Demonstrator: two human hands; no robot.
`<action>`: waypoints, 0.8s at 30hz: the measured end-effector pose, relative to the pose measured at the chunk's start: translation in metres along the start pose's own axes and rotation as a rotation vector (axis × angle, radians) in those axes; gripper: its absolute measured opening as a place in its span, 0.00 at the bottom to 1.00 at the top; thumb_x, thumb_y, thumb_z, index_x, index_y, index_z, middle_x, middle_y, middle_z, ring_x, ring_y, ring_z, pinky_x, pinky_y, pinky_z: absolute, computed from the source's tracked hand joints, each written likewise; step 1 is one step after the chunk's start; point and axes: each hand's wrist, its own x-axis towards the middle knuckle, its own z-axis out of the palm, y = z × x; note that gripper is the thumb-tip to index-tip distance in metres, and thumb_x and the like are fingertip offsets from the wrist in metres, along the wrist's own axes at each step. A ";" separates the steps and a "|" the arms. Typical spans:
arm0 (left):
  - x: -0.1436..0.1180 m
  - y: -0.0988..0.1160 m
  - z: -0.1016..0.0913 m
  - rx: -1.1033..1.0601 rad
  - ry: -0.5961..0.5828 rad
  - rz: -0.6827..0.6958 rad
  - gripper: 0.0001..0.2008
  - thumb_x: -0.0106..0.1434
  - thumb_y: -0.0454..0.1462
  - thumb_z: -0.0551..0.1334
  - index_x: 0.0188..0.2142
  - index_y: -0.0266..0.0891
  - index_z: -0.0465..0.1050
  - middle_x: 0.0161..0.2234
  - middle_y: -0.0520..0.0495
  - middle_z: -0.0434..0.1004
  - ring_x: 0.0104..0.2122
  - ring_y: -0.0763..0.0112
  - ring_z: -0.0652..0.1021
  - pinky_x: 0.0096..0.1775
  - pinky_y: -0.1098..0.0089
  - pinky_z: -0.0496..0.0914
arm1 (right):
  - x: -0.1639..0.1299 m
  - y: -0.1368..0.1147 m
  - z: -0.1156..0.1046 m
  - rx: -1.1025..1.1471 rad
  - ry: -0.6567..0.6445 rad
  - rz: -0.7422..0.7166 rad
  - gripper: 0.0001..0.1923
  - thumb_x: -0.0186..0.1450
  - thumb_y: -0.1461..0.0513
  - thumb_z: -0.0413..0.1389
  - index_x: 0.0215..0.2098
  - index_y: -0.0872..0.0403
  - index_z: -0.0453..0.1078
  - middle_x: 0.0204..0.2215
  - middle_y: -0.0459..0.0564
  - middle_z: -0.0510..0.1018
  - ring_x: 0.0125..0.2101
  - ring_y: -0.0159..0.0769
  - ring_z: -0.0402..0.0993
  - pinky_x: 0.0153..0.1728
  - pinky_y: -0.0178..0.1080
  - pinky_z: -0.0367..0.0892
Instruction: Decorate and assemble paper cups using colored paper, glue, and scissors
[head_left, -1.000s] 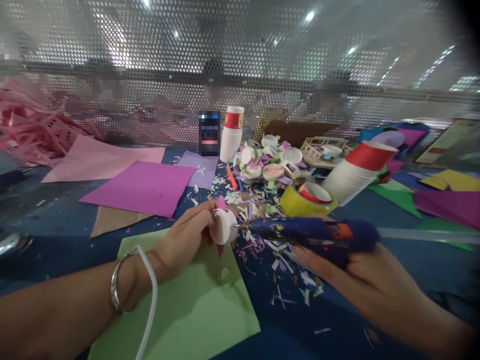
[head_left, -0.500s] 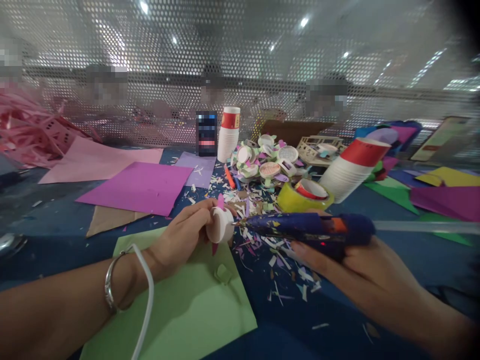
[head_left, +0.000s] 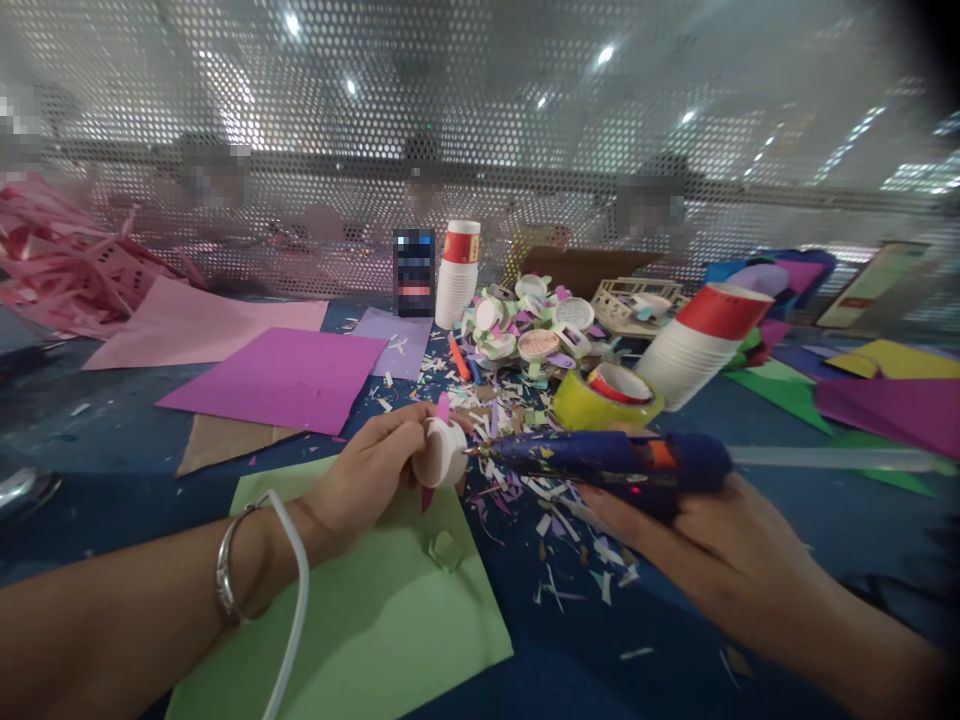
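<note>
My left hand point(head_left: 371, 470) grips a small white paper cup bottom point(head_left: 440, 452) with pink paper petals stuck to it, held over a light green sheet point(head_left: 360, 610). My right hand point(head_left: 720, 555) holds a dark blue glue gun point(head_left: 607, 455) flecked with paper bits. Its nozzle points left and touches the rim of the white cup piece. A clear glue stick point(head_left: 832, 459) juts from the back of the gun. A white cord point(head_left: 294, 600) runs over my left wrist beside a metal bangle point(head_left: 225, 580).
Paper scraps point(head_left: 517, 480) litter the blue table point(head_left: 112, 450). A yellow tape roll point(head_left: 606, 398), two stacks of paper cups point(head_left: 697, 345), finished cup flowers point(head_left: 536, 325), a magenta sheet point(head_left: 281, 378) and pink sheet point(head_left: 199, 325) lie beyond. Coloured sheets point(head_left: 885, 400) are at right. A perforated screen point(head_left: 480, 130) stands behind.
Both hands stay almost in place with the nozzle at the cup piece. The view has shifted slightly, and the glue gun sits a little further left.
</note>
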 end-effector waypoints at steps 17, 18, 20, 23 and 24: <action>0.001 0.000 0.001 -0.030 -0.015 -0.029 0.08 0.57 0.36 0.55 0.22 0.41 0.61 0.24 0.49 0.66 0.24 0.71 0.65 0.25 0.70 0.60 | 0.001 -0.001 0.001 -0.044 0.005 -0.052 0.28 0.72 0.54 0.50 0.14 0.48 0.59 0.12 0.45 0.66 0.15 0.34 0.63 0.22 0.40 0.61; 0.001 0.000 0.002 -0.036 -0.017 -0.034 0.08 0.57 0.37 0.55 0.22 0.41 0.61 0.24 0.49 0.66 0.24 0.71 0.65 0.26 0.70 0.60 | 0.000 -0.001 0.001 -0.049 0.003 -0.055 0.28 0.72 0.54 0.50 0.13 0.48 0.59 0.12 0.44 0.66 0.15 0.34 0.62 0.21 0.40 0.60; 0.001 0.001 0.002 -0.034 -0.013 -0.034 0.09 0.58 0.38 0.56 0.23 0.41 0.60 0.24 0.49 0.66 0.24 0.71 0.65 0.26 0.70 0.60 | 0.000 0.000 0.001 -0.054 0.002 -0.057 0.29 0.72 0.53 0.49 0.13 0.48 0.59 0.10 0.44 0.64 0.14 0.33 0.62 0.20 0.40 0.58; 0.001 0.002 0.003 -0.023 -0.003 -0.024 0.09 0.57 0.37 0.56 0.22 0.41 0.60 0.24 0.49 0.66 0.25 0.70 0.66 0.27 0.69 0.60 | -0.002 0.004 0.003 -0.087 -0.007 -0.065 0.30 0.73 0.52 0.49 0.12 0.49 0.61 0.10 0.44 0.65 0.14 0.33 0.63 0.20 0.40 0.57; 0.001 0.002 0.003 -0.027 0.001 -0.020 0.09 0.57 0.37 0.56 0.22 0.41 0.61 0.25 0.49 0.66 0.25 0.70 0.66 0.28 0.69 0.61 | -0.003 0.006 0.003 -0.104 -0.011 -0.059 0.31 0.73 0.51 0.48 0.13 0.49 0.63 0.10 0.45 0.67 0.14 0.33 0.64 0.20 0.40 0.57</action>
